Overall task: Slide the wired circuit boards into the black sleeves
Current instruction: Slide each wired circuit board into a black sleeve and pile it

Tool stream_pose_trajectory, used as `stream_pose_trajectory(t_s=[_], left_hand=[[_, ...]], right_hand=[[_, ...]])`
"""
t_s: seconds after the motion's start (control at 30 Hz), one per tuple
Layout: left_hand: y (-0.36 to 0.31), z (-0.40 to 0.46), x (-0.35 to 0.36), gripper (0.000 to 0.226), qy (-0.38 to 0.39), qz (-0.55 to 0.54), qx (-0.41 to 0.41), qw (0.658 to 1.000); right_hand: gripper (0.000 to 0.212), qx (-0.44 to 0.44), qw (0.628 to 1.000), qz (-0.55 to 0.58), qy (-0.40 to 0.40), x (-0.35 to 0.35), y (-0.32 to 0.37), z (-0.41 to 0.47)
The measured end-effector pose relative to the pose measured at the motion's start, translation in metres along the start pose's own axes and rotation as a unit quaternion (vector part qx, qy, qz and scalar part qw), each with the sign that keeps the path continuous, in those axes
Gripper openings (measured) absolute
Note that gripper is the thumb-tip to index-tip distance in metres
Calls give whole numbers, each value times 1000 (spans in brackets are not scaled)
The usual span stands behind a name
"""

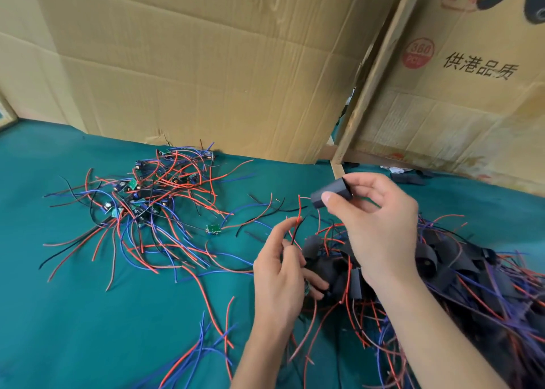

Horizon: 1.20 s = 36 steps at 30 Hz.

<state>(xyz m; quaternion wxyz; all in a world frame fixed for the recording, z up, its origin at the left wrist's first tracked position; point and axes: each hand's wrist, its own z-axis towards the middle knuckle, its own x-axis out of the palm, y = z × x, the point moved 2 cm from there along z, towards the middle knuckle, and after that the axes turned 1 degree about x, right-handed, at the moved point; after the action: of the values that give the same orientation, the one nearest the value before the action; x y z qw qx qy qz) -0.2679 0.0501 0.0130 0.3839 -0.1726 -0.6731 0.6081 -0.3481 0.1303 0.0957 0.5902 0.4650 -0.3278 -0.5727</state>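
My right hand pinches a short black sleeve between thumb and fingers, raised above the green cloth. My left hand grips a small green circuit board, mostly hidden in the palm, and pinches its red and black wires, whose tips point up toward the sleeve's lower end. The wire tips stop a little short of the sleeve. A tangle of bare wired boards lies at the left. A heap of boards in black sleeves lies at the right, under my right forearm.
A single green board lies loose between the piles. Cardboard walls stand along the back of the green cloth, with a wooden post between them. Spare black sleeves lie by the back right wall.
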Motion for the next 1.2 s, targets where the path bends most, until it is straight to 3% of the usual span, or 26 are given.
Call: stream_pose_trajectory(t_s=[0.23,0.43,0.53,0.63,0.8,1.03,1.2], left_hand=[[-3,0,-1,23,-2,-42,-14,999],[-1,3,-2,22,-14,-55,-22,998],[0,4,-3,25,-25,-56,-24,998],[-1,3,-4,26,-46,-59,-20,997],[1,4,-4,23,-55,-60,-17,997],[1,3,-4,19,-47,-61,-8,997],[1,4,-6,14,-30,-65,33,997]], right_hand=[[20,121,979,165,-3,9,-9,2],[18,151,965,207,51,9,-3,-3],[18,147,958,243,32,2,-2,0],[26,84,978,190,-28,-9,-2,1],[24,-3,998,61,-22,-7,-7,-10],[30,-2,998,-60,21,7,-11,-14],[43,97,987,-62,108,14,-11,-11]])
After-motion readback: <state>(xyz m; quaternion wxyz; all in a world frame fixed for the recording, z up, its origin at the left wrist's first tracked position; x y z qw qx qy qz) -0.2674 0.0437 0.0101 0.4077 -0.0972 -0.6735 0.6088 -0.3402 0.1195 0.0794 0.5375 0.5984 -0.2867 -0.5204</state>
